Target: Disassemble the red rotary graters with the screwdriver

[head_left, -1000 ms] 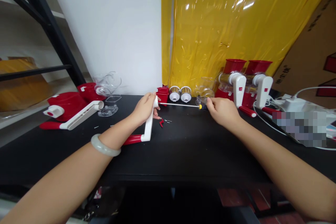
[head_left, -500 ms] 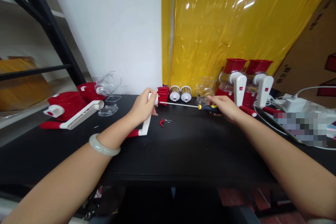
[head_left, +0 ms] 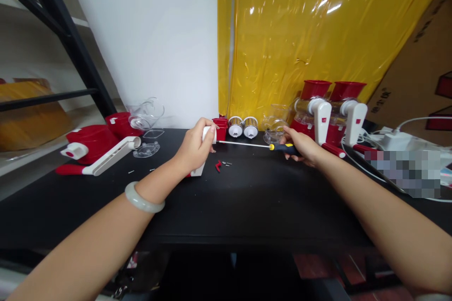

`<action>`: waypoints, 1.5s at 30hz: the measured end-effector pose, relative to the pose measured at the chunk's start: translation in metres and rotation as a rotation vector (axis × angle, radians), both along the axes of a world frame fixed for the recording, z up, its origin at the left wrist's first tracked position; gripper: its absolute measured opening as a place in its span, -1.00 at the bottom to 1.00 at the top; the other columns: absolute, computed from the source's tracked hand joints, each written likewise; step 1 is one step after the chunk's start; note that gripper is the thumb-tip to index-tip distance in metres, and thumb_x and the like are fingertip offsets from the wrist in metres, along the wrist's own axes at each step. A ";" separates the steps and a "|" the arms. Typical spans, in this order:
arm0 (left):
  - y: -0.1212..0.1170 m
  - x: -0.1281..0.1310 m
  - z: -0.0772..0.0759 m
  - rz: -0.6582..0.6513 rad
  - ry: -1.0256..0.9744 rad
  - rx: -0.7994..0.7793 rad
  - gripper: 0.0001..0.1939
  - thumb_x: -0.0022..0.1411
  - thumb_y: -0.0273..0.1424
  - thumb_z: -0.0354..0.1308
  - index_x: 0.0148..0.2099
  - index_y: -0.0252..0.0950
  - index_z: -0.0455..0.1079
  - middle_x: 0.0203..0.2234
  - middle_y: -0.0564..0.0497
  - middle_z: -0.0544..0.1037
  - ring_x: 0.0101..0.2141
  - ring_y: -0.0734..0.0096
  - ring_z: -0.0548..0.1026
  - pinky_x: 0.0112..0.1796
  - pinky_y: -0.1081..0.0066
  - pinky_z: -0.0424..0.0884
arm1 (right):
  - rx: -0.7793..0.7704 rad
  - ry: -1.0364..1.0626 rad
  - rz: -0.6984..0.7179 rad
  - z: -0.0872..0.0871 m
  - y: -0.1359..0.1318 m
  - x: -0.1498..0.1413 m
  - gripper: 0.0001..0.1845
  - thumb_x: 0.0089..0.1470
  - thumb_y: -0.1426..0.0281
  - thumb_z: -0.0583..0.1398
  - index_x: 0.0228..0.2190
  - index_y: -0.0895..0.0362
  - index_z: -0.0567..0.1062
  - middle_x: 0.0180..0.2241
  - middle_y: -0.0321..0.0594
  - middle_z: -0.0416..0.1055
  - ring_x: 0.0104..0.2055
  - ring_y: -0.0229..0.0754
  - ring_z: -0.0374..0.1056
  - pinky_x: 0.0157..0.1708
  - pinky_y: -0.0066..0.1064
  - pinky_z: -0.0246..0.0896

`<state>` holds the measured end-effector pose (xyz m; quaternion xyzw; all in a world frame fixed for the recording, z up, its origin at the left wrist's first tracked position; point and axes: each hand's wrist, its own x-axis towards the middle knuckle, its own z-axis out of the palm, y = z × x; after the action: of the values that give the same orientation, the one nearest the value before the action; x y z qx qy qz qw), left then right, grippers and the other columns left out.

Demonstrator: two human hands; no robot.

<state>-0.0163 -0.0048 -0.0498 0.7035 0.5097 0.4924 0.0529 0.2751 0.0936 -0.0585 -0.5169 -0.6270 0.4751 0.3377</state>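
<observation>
My left hand is closed around the upper end of a white crank handle, whose red grip is mostly hidden behind my wrist. My right hand holds a screwdriver by its dark blue and yellow handle. The long thin shaft points left, its tip at the round white end of the crank handle; whether it sits inside cannot be seen. On the table just below the shaft lie a small red plastic piece and several tiny metal screws.
Two white-ended grater drums and red parts stand at the back. Two assembled red-and-white rotary graters are on the right, near cables and a white adapter. At left lie a red base, another crank handle and clear parts.
Both hands have shifted slightly right, with the screwdriver a little lower. The crank handle has turned, so less of its arm and red grip shows beneath my left hand.
</observation>
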 end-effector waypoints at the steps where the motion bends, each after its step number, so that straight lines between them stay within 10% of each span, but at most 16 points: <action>1: 0.000 0.000 -0.001 -0.005 -0.008 0.001 -0.71 0.37 -0.20 -0.13 -0.12 -0.27 0.29 -0.61 0.13 0.40 -0.60 0.49 0.47 -0.46 0.47 0.44 | 0.027 -0.008 0.001 0.000 0.000 0.001 -0.42 0.19 -0.02 -0.06 -0.60 0.15 0.35 -0.80 -0.20 0.30 -0.85 -0.37 0.00 -0.82 -0.55 -0.28; 25: 0.004 0.000 0.000 -0.051 -0.198 -0.113 -0.72 0.37 -0.18 -0.15 -0.16 -0.23 0.28 -0.75 0.20 0.30 -0.67 0.44 0.43 -0.54 0.43 0.47 | 0.875 -0.222 -0.189 -0.001 -0.007 0.007 -0.61 0.13 0.23 0.03 -0.63 0.14 0.35 -0.68 -0.31 0.23 -0.57 -0.27 0.18 -0.52 -0.42 0.01; 45: 0.002 0.014 0.012 -0.106 -0.651 -0.438 -0.73 0.35 -0.20 -0.14 -0.24 -0.24 0.26 -0.64 0.11 0.36 -0.71 0.57 0.28 -0.59 0.36 0.51 | 1.237 -0.237 -0.296 0.004 -0.024 0.008 -0.75 0.03 0.31 0.14 -0.62 0.06 0.27 -0.65 -0.29 0.28 -0.59 -0.26 0.17 -0.50 -0.38 0.08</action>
<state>-0.0021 -0.0027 -0.0382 0.5083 0.5220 0.5660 0.3857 0.2835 0.0696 -0.0547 -0.3565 -0.7402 -0.0856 0.5636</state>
